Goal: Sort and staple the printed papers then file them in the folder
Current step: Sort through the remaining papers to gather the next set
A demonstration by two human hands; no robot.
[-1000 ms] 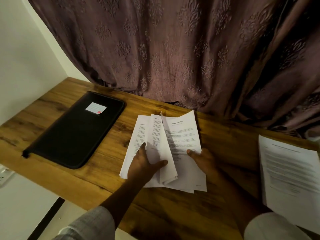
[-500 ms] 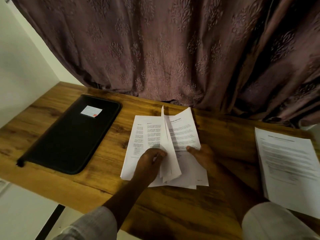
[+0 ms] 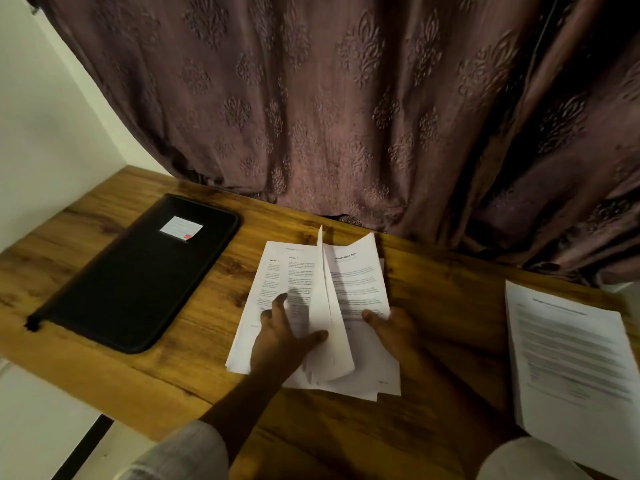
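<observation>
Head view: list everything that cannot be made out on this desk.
All in the head view:
- Text on the fanned papers: too small and blurred to read.
- Folder label: writing too small.
- Stack at right: blurred, cut off by the right frame edge.
- Right hand: fingers lost in shadow, grip unclear.
- Left hand covers the sheets beneath it.

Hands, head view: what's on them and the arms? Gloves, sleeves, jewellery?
Both bare: left hand and right hand show no gloves, rings or watch. The left sleeve is grey fabric, ending short of the wrist; the right sleeve is paler, off-white. No markings visible.
</observation>
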